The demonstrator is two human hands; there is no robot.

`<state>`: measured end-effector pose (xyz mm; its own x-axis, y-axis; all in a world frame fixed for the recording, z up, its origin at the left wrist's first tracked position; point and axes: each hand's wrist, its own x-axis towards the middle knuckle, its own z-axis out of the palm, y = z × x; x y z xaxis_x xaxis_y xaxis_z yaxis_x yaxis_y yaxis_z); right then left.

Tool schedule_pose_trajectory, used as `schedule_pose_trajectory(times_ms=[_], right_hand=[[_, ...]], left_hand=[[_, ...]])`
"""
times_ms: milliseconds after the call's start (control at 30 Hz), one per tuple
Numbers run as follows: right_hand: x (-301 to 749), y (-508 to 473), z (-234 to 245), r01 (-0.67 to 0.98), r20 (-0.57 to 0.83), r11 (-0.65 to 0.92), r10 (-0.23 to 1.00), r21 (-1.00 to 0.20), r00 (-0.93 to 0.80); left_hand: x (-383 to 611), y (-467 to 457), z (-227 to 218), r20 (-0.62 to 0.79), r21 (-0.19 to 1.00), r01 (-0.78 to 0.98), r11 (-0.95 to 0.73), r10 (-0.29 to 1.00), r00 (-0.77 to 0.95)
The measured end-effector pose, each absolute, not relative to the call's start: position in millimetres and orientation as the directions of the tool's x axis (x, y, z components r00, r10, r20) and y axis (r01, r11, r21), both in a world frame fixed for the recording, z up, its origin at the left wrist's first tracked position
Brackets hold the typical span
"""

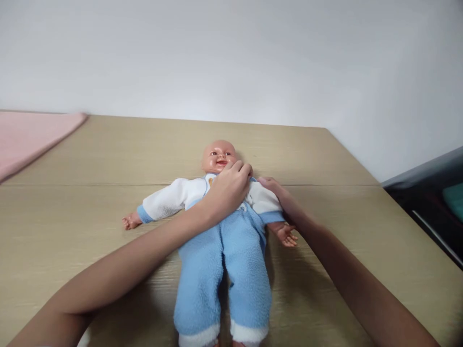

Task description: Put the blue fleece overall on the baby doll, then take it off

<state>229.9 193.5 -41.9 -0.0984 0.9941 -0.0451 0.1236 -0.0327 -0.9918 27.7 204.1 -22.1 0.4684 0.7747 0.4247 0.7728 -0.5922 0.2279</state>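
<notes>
A baby doll (220, 250) in a blue and white fleece suit lies on its back on a wooden table (325, 164), head towards the wall. My left hand (229, 188) rests on the doll's chest just under the chin, fingers curled and pinching the suit's collar. My right hand (275, 190) lies against the doll's shoulder on the right side of the picture, fingers tucked at the white sleeve, partly hidden behind my left hand.
A pink cloth (25, 137) lies at the table's far left corner. A white wall stands behind the table. To the right, past the table edge, is a dark piece of furniture (430, 202) with something teal on it.
</notes>
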Motion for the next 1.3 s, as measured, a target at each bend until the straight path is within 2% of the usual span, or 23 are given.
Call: schedule_pose_trajectory(times_ms=[67,133,267,333,433,533,600,667,733,800,833,967,1033,1133,1233,1300], right_hand=[[237.3,185.6,-29.8,0.297,-0.118,-0.06,0.976,-0.953,-0.184],[247.4,180.5,-17.6,0.497,-0.141,0.014,0.952,-0.868,-0.273],[270.4,179.4,4.6,0.797,-0.213,0.253,0.88,-0.548,-0.425],[279.1,180.7,12.0,0.845,-0.269,0.304,0.853,-0.44,-0.447],[286.2,183.3,15.4,0.859,-0.314,0.298,0.84,-0.417,-0.443],[289.5,186.1,11.6,0.88,-0.301,0.314,0.853,-0.357,-0.427],[290.5,184.8,8.5,0.909,-0.28,0.337,0.873,-0.246,-0.4],[288.4,177.4,8.1,0.923,-0.187,0.366,0.904,-0.122,-0.383],[280.9,163.1,11.4,0.915,-0.007,0.396,0.918,-0.076,-0.397],[268.4,145.6,17.2,0.89,0.137,0.427,0.902,-0.157,-0.409],[261.5,137.7,20.0,0.87,0.14,0.436,0.9,-0.231,-0.413],[243.9,128.6,22.2,0.726,-0.037,0.456,0.834,-0.514,-0.55],[245.0,137.9,16.8,0.648,-0.106,0.378,0.808,-0.661,-0.58],[253.3,156.0,3.2,0.478,-0.191,0.156,0.777,-0.865,-0.6],[257.5,166.5,-15.3,0.273,-0.199,-0.041,0.791,-0.961,-0.579],[254.9,168.2,-28.8,0.201,-0.176,-0.076,0.816,-0.977,-0.55]], left_hand=[[26.8,205.4,-22.6,0.425,0.212,0.777,-0.593,0.772,0.473],[26.3,206.0,-23.0,0.424,0.183,0.787,-0.589,0.77,0.478],[26.7,204.5,-23.1,0.406,0.122,0.812,-0.571,0.775,0.484],[27.3,203.1,-22.2,0.385,0.098,0.822,-0.561,0.783,0.489],[28.0,202.2,-20.9,0.359,0.095,0.822,-0.561,0.79,0.497],[27.8,202.3,-21.0,0.366,0.138,0.81,-0.569,0.79,0.493],[26.3,201.1,-21.2,0.388,0.178,0.792,-0.584,0.781,0.489],[23.0,197.5,-20.1,0.416,0.228,0.765,-0.602,0.771,0.482],[17.5,191.0,-17.4,0.45,0.273,0.73,-0.626,0.754,0.479],[10.3,182.1,-14.0,0.487,0.314,0.691,-0.651,0.735,0.472],[6.2,176.8,-12.5,0.502,0.339,0.669,-0.661,0.729,0.465],[-13.7,154.6,-12.5,0.517,0.452,0.564,-0.691,0.718,0.466],[-25.4,145.2,-16.5,0.507,0.478,0.53,-0.701,0.712,0.486],[-42.9,137.7,-24.9,0.482,0.502,0.515,-0.695,0.719,0.501],[-54.7,138.2,-31.9,0.453,0.528,0.489,-0.695,0.717,0.53],[-58.0,140.6,-34.5,0.445,0.543,0.476,-0.691,0.718,0.535]])
